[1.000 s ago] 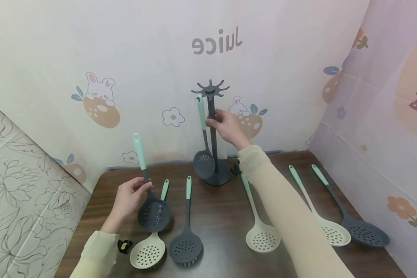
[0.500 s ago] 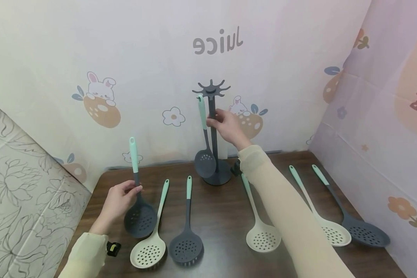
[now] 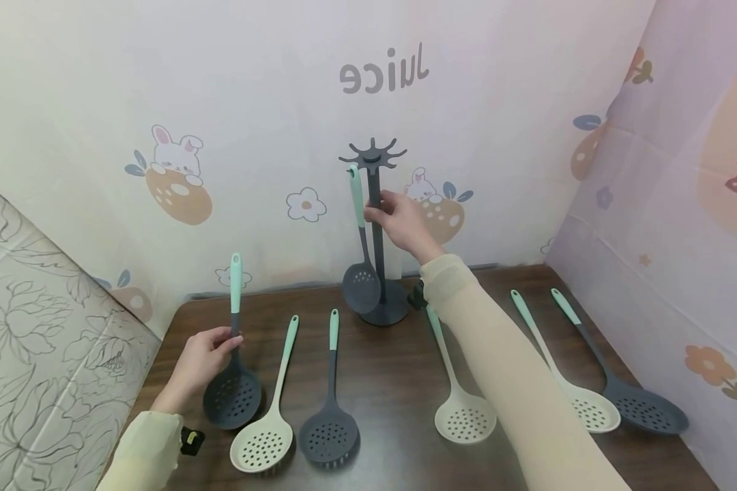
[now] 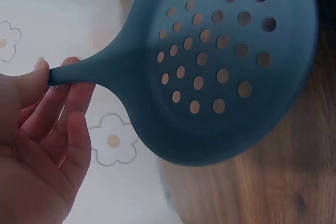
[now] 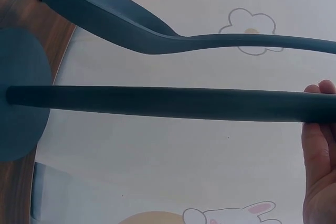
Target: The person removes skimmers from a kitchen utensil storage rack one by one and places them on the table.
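At the table's left side my left hand [image 3: 198, 361] pinches a dark grey skimmer [image 3: 232, 402] by its shaft, just below the mint handle. The skimmer is held handle up; whether its bowl touches the table I cannot tell. In the left wrist view, thumb and fingers meet on the neck of this perforated skimmer [image 4: 139, 82]. My right hand [image 3: 401, 224] grips the post of a dark utensil rack [image 3: 377, 256], seen close in the right wrist view as a straight post [image 5: 178, 103]. Another dark grey skimmer [image 3: 361, 290] hangs from a left hook of the rack.
On the brown table [image 3: 393, 382] lie a white skimmer [image 3: 262, 447] and a grey skimmer [image 3: 328, 416] left of centre. Towards the right are a white skimmer [image 3: 451, 385], another white skimmer [image 3: 565, 389] and a grey one [image 3: 617, 389]. A printed curtain [image 3: 270, 136] stands behind.
My left hand has carried its grey skimmer left and downward, off from above the white skimmer, whose handle now shows fully. The right hand stays on the rack's post.
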`<state>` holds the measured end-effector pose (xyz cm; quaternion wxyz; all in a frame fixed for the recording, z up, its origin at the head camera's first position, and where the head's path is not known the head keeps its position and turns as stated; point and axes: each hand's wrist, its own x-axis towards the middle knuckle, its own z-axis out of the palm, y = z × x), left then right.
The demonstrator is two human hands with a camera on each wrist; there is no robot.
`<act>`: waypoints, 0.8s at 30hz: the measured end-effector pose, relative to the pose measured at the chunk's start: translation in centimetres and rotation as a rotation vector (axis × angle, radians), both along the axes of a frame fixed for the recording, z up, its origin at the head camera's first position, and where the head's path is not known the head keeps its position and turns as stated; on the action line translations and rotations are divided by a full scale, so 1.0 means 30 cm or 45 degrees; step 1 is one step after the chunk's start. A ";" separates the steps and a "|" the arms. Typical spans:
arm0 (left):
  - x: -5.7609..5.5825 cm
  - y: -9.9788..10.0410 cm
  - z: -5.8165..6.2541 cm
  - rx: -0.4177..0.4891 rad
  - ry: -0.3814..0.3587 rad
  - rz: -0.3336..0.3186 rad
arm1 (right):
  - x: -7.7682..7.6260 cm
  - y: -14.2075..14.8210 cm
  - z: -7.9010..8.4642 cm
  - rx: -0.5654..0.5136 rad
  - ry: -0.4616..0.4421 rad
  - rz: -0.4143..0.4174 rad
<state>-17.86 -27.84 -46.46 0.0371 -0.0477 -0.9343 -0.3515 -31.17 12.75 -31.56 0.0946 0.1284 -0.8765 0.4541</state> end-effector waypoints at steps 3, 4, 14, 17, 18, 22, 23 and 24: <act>0.002 -0.013 -0.006 -0.016 -0.018 0.001 | 0.002 -0.002 0.005 -0.005 0.004 0.005; 0.003 -0.017 -0.007 -0.023 -0.022 -0.002 | 0.002 -0.002 0.007 -0.003 0.004 0.008; 0.007 -0.053 -0.039 -0.095 -0.101 -0.006 | -0.004 -0.003 0.004 -0.013 0.014 0.025; 0.011 -0.057 -0.046 -0.099 -0.136 -0.007 | -0.007 -0.002 0.004 -0.025 0.013 0.035; 0.013 -0.058 -0.049 -0.102 -0.146 -0.009 | -0.008 -0.001 0.003 -0.029 0.013 0.038; 0.018 -0.060 -0.067 -0.107 -0.166 -0.017 | -0.008 0.001 0.000 -0.022 0.018 0.030; 0.019 -0.061 -0.072 -0.107 -0.173 -0.018 | -0.008 0.001 -0.001 -0.019 0.017 0.027; 0.020 -0.061 -0.076 -0.107 -0.180 -0.019 | -0.008 0.002 -0.001 -0.017 0.017 0.025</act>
